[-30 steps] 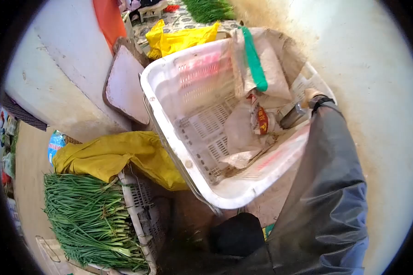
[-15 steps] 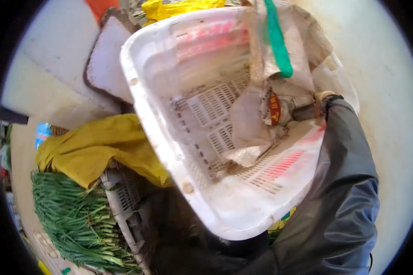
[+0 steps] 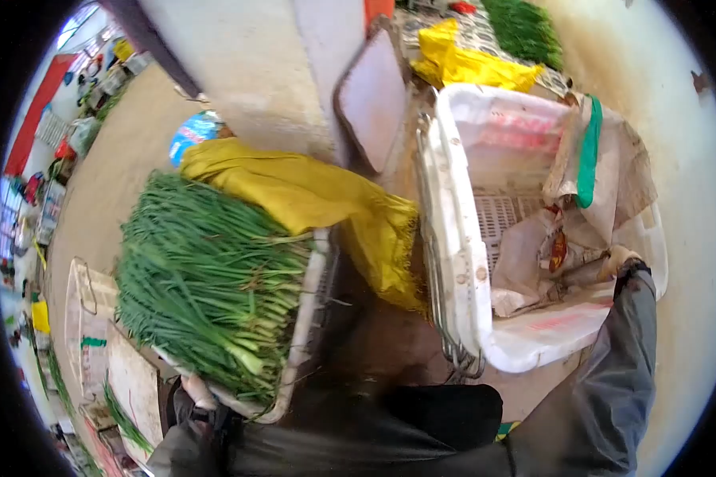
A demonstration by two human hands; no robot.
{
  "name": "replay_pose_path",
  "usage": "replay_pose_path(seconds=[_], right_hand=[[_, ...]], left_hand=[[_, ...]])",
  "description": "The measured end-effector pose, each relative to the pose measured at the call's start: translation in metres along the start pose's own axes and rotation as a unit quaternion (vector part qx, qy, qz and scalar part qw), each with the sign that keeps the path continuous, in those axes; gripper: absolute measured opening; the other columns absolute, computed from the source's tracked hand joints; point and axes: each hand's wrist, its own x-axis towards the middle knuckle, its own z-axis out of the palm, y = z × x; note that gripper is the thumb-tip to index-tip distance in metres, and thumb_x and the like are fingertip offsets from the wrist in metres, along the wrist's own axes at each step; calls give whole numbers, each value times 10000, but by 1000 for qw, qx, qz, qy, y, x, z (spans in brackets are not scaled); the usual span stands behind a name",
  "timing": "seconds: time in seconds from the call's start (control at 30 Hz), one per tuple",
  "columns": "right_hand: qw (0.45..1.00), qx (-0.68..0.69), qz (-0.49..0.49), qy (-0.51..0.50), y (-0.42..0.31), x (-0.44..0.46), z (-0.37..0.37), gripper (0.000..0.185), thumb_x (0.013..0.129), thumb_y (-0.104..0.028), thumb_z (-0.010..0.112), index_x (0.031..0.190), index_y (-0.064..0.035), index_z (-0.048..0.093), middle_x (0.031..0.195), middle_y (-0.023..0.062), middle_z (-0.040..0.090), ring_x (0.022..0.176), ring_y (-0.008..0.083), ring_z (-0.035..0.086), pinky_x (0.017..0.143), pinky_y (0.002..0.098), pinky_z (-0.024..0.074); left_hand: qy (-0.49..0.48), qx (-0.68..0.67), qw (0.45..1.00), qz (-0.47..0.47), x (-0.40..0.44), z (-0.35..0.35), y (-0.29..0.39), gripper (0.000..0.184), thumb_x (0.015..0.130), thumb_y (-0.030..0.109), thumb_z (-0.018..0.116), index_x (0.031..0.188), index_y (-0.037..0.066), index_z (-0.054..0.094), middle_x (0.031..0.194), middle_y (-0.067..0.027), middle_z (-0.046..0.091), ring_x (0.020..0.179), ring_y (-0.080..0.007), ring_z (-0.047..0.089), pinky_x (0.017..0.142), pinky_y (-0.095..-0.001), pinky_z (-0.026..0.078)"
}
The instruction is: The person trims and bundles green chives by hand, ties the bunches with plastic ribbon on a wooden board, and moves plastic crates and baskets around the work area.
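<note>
At the right, my right hand point(image 3: 615, 264) reaches into a white plastic basket point(image 3: 525, 350) and is closed round a greyish cylindrical object point(image 3: 582, 273), partly hidden. Beside it lie a crumpled pale sack point(image 3: 521, 258) and a sack with a green strip point(image 3: 590, 159). My left hand point(image 3: 198, 391) is at the lower left, against the near edge of another white basket point(image 3: 304, 318) heaped with green onions point(image 3: 215, 278); its fingers are mostly hidden. A yellow cloth or sack point(image 3: 294, 187) drapes over that basket's far edge and hangs to its right.
A board with a brown edge point(image 3: 372, 103) leans on the wall between the baskets. Behind the right basket are a yellow bag point(image 3: 485, 67) and more greens point(image 3: 525, 32). A white bin point(image 3: 91, 318) and a board point(image 3: 135, 378) stand at the left.
The view has swung left, so both baskets appear farther right. My left hand has come into view beside the basket of green onions. My right hand remains in the other basket at the cylindrical object.
</note>
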Motion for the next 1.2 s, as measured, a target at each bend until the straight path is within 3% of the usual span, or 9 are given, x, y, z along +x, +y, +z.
replay_pose_path(seconds=[0.17,0.23,0.37,0.43,0.63,0.77,0.9,1.1,1.2], right_hand=[[979,128,-117,111,-7,-71,-9,820,640,-271,890,1384,-47,625,1302,211,702,1230,348,665,1030,405,531],[962,165,-146,159,-18,-133,-33,789,634,-248,876,1356,-38,636,1263,213,714,1189,349,681,1012,403,534],[909,184,-226,297,12,-167,-56,647,590,-214,878,1159,12,671,1063,197,726,997,337,704,904,399,555],[892,251,-228,300,14,-235,-75,583,578,-173,884,1084,14,661,973,168,701,938,297,690,862,400,555],[833,152,-326,421,-5,-401,-110,594,575,-159,853,1105,-15,625,1016,160,629,969,317,625,889,412,519],[822,154,-417,356,-80,-544,-82,637,545,-98,851,1135,1,629,1017,171,616,971,321,631,874,400,528],[726,90,-555,396,-159,-635,-11,624,578,-165,877,1135,-7,647,1031,179,635,998,361,632,895,433,525],[632,7,-745,213,-286,-704,78,634,698,-340,874,1232,-65,667,1060,203,649,1012,399,645,900,451,524],[657,-49,-732,170,-294,-710,107,640,743,-360,856,1292,-94,661,1132,212,646,1083,376,651,944,455,523]], left_hand=[[-13,-98,995,32,-17,32,10,406,935,25,642,1321,-93,598,1240,-153,692,1028,-287,683,926,-416,549],[76,88,993,0,-12,29,14,435,888,-14,583,1318,-79,601,1205,-155,694,1010,-270,671,914,-375,534],[7,64,998,-12,-14,29,11,248,860,55,647,1062,-73,579,928,-130,640,772,-239,589,689,-423,505],[11,105,993,-61,-22,33,30,353,851,27,616,1187,-79,593,1111,-154,673,966,-267,651,841,-378,539],[-199,63,949,-236,-41,16,78,349,874,242,752,1050,-45,658,883,-119,699,806,-276,680,765,-443,573],[-72,205,975,40,-93,-4,124,476,840,249,774,1186,-57,658,1023,-200,747,959,-378,720,875,-464,578],[-190,169,937,241,-157,-23,172,875,858,315,820,1542,-38,402,1552,-265,472,1431,-353,489,1166,-417,426],[-337,114,835,419,-237,-47,209,1142,728,465,916,1594,-2,335,1576,-262,441,1453,-411,442,1197,-485,382],[-470,79,799,366,-259,-49,224,1107,725,485,903,1586,42,367,1561,-234,462,1440,-429,447,1204,-485,372]])
